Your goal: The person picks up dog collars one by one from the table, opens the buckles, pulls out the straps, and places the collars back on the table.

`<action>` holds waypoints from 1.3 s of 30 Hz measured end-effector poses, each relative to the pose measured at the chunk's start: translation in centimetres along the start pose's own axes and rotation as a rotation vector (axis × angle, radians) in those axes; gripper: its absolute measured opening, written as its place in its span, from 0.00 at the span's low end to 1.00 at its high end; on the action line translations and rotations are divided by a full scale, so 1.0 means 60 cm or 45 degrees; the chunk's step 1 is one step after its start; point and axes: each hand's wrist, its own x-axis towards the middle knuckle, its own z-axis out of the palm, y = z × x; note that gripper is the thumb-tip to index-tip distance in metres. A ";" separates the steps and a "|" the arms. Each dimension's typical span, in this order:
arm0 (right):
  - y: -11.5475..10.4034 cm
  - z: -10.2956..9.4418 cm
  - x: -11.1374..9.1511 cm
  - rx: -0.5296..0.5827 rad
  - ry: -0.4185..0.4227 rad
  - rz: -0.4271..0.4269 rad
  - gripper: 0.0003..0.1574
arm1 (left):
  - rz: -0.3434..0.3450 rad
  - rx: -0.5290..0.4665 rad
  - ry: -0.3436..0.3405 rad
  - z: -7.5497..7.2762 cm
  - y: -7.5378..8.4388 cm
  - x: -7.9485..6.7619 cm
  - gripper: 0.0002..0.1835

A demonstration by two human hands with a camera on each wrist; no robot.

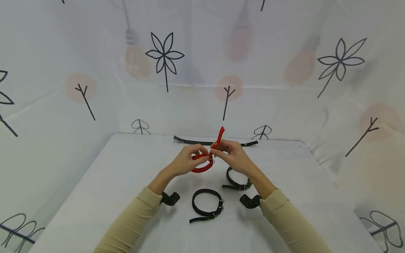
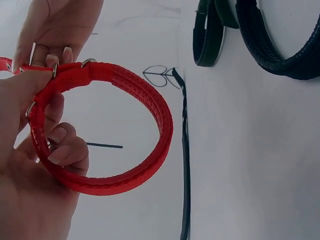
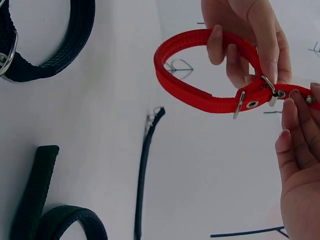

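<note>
A red collar (image 3: 185,95), bent into a loop with its strap through the metal buckle (image 3: 270,89), is held above the table between both hands. My left hand (image 1: 186,160) grips the loop beside the buckle, fingers curled round the band. With thumb and fingers, my right hand (image 1: 232,154) pinches the strap's free end, which points upward in the head view. Metal eyelets show along that strap in the right wrist view. A metal ring (image 3: 239,105) sits on the band near the buckle.
On the white table (image 1: 152,225) lie two dark looped collars, one nearest the front (image 1: 205,212) and another (image 1: 235,186) below the right hand. A dark collar stretched straight (image 1: 193,142) lies along the back edge. A patterned white cloth (image 1: 196,70) hangs behind.
</note>
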 end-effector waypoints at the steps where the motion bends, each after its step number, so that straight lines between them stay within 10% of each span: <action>1: -0.001 0.000 0.000 0.010 -0.003 -0.001 0.09 | -0.006 -0.016 -0.006 -0.001 0.001 0.000 0.05; 15: 0.001 -0.007 -0.003 0.065 0.023 0.015 0.11 | -0.130 -0.200 0.093 0.000 -0.004 -0.006 0.04; 29: -0.004 0.003 0.006 -0.063 0.089 0.009 0.08 | -0.023 0.209 0.103 0.016 0.005 0.001 0.16; 39: -0.010 0.008 0.009 -0.066 0.122 -0.020 0.08 | 0.010 0.232 -0.058 0.019 0.011 0.002 0.17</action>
